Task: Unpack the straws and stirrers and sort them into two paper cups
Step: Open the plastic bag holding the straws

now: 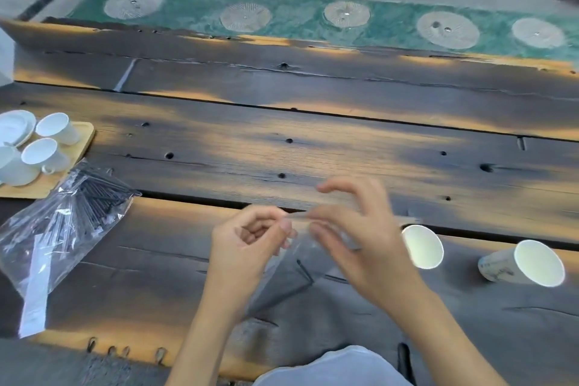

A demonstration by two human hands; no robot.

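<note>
**Clear bag held at its top edge; two paper cups stand empty at the right**

Work surface: a dark plank table (313,141).

1. Left hand (250,238): fingers curled, thumb and forefinger pinched together on the top edge of a small clear bag (282,273). The bag hangs from the grip toward the near edge of the table.
2. Right hand (360,238): thumb and forefinger pinched on the same top edge, just beside the left hand; the remaining fingers are spread and raised.
3. Contents of the small clear bag: at least one thin dark stick is visible through the film. Motion blur prevents a count, and it cannot be told whether the mouth is sealed.
4. Large clear bag (62,229): lies flat toward the near left corner of the table, well apart from both hands. It holds a dense bundle of thin dark sticks (97,194); whether these are straws or stirrers cannot be told.
5. First paper cup (423,246): stands just right of the right hand. Interior white, nothing visible inside.
6. Second paper cup (532,263): stands further toward the right edge. Nothing visible inside.
7. Wooden tray (83,138): at the left edge, carrying white teacups (47,153) and a white saucer (15,127).
</note>
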